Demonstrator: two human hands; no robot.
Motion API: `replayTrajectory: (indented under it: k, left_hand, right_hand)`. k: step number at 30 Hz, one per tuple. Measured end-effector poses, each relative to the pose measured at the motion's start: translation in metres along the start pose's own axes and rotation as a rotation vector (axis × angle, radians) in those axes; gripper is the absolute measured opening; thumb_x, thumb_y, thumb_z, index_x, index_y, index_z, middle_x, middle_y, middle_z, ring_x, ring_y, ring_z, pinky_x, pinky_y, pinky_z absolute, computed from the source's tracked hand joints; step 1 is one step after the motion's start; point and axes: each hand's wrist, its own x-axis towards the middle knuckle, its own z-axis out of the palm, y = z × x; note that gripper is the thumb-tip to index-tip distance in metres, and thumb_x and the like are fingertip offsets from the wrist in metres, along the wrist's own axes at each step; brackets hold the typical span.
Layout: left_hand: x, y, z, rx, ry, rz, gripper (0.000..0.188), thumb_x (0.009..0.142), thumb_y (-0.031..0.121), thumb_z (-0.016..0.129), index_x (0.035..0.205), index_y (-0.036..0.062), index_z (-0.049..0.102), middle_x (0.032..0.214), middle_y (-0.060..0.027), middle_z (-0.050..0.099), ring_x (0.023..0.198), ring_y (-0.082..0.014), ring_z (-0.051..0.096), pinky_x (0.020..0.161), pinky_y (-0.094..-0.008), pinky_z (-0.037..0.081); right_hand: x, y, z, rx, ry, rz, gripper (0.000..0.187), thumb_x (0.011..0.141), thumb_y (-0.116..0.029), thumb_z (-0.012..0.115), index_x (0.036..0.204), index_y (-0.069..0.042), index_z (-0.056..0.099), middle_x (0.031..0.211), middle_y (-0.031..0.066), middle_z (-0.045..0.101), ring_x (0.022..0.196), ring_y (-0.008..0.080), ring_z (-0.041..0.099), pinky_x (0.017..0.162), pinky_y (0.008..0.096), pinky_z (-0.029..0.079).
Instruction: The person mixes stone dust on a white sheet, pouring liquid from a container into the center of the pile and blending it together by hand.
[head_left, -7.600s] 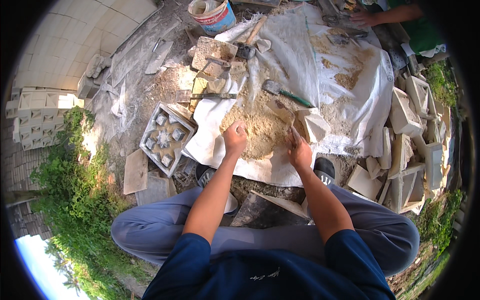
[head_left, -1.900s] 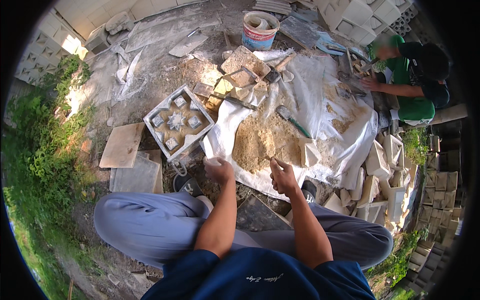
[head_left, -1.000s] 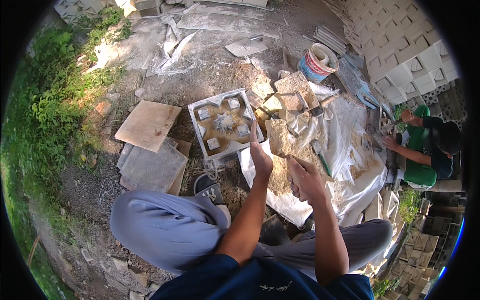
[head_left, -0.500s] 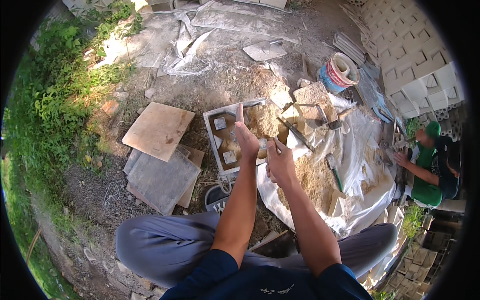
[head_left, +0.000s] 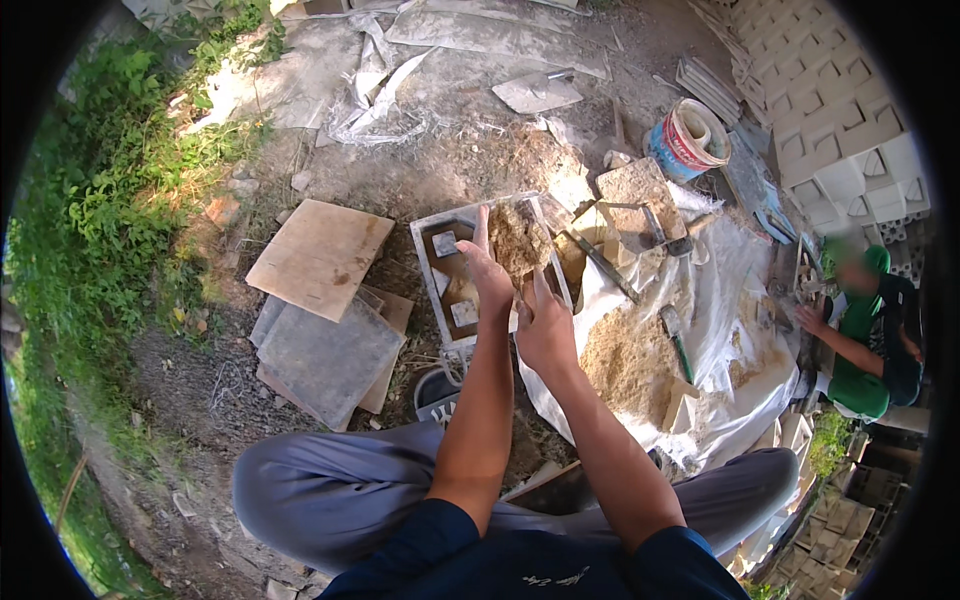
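A grey rectangular mould frame (head_left: 432,290) lies on the ground in front of me, with small square blocks (head_left: 464,314) inside it. A heap of damp sandy mix (head_left: 520,238) sits in its right part. My left hand (head_left: 487,268) is held edge-on over the mould at the heap's left side, fingers stretched and thumb apart, holding nothing visible. Close to the heap's near edge, my right hand (head_left: 547,325) has its fingers extended toward the mix; its palm side is hidden.
Flat boards (head_left: 320,258) are stacked to the left. On the right, a plastic sheet (head_left: 720,290) carries loose sand (head_left: 625,355) and a green-handled trowel (head_left: 677,342). A hammer (head_left: 652,228), a bucket (head_left: 688,140) and stacked pale blocks (head_left: 840,110) stand beyond. Another person (head_left: 860,330) crouches at right.
The sandy mix has shifted left within the mould and is heaped beside my left hand. My right hand has moved slightly left and nearer to me, and its fingers have straightened.
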Motion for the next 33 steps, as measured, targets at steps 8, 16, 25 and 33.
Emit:
replayTrajectory:
  k: [8, 16, 25, 33]
  left_hand:
    - [-0.028, 0.005, 0.008, 0.137, 0.027, -0.013, 0.099, 0.097, 0.070, -0.004, 0.155, -0.0038, 0.030, 0.157, -0.0219, 0.038, 0.150, -0.0302, 0.026, 0.124, -0.0420, 0.011]
    - [-0.046, 0.016, 0.023, 0.002, 0.021, 0.038, 0.091, 0.099, 0.068, 0.000, 0.159, 0.0013, 0.015, 0.159, -0.0215, 0.033, 0.151, -0.0315, 0.023, 0.124, -0.0442, 0.008]
    - [-0.057, 0.024, 0.018, 0.102, 0.137, 0.018, 0.086, 0.104, 0.062, 0.008, 0.154, -0.0048, 0.030, 0.153, -0.0267, 0.041, 0.144, -0.0369, 0.036, 0.121, -0.0446, 0.018]
    - [-0.163, 0.036, 0.073, 0.358, -0.132, 0.230, 0.079, 0.105, 0.056, 0.018, 0.145, -0.0077, 0.043, 0.147, -0.0277, 0.046, 0.142, -0.0448, 0.038, 0.118, -0.0496, 0.028]
  right_hand:
    - [-0.043, 0.028, 0.012, -0.002, 0.112, -0.095, 0.059, 0.091, -0.001, 0.056, 0.146, 0.008, 0.038, 0.110, 0.0326, 0.065, 0.099, 0.0513, 0.059, 0.086, 0.0549, 0.049]
    - [-0.053, 0.035, -0.004, -0.072, 0.141, -0.043, 0.061, 0.092, 0.000, 0.056, 0.150, 0.002, 0.037, 0.107, 0.0336, 0.064, 0.090, 0.0516, 0.061, 0.081, 0.0543, 0.051]
    - [-0.062, 0.055, -0.007, -0.286, 0.223, -0.122, 0.063, 0.094, -0.007, 0.056, 0.154, -0.011, 0.036, 0.106, 0.0365, 0.060, 0.090, 0.0516, 0.063, 0.080, 0.0529, 0.054]
    - [-0.100, 0.146, -0.063, -0.184, 0.448, -0.140, 0.058, 0.090, -0.003, 0.058, 0.147, -0.009, 0.047, 0.129, 0.0193, 0.063, 0.104, 0.0414, 0.063, 0.083, 0.0477, 0.055]
